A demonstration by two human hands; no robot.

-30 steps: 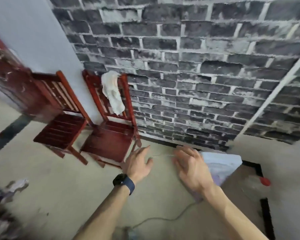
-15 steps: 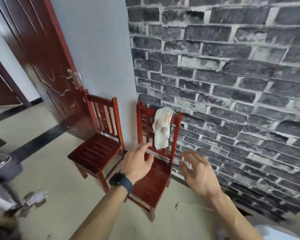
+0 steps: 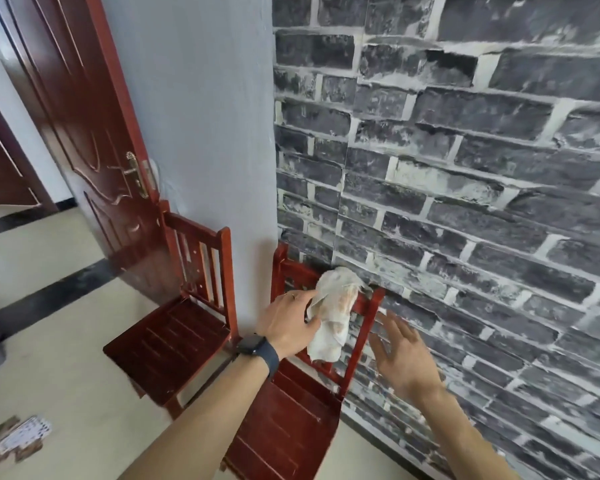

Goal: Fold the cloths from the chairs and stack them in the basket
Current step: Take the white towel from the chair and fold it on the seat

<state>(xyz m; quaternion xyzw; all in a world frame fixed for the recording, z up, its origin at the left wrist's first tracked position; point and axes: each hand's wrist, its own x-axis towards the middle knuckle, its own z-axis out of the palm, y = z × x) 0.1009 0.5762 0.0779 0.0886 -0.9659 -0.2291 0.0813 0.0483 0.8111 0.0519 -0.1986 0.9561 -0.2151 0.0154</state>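
A white cloth with faint orange stains [image 3: 333, 313] hangs over the top rail of the right red wooden chair [image 3: 288, 431], which stands against the brick wall. My left hand [image 3: 288, 322], with a dark watch on its wrist, grips the cloth's left edge, and the fingertips are hidden in the fabric. My right hand [image 3: 397, 351] hovers just right of the chair's back post with its fingers spread, holding nothing. A second red chair [image 3: 174, 337] stands bare to the left. No basket is in view.
A dark red door [image 3: 84, 140] stands ajar at the left beside a grey wall section. The brick-pattern wall [image 3: 465, 202] fills the right. Some patterned scraps [image 3: 21, 439] lie on the pale floor at the bottom left.
I have moved closer to the chairs. My left hand has reached the hanging cloth and taken hold of its edge, and my right hand has come up beside the chair back.
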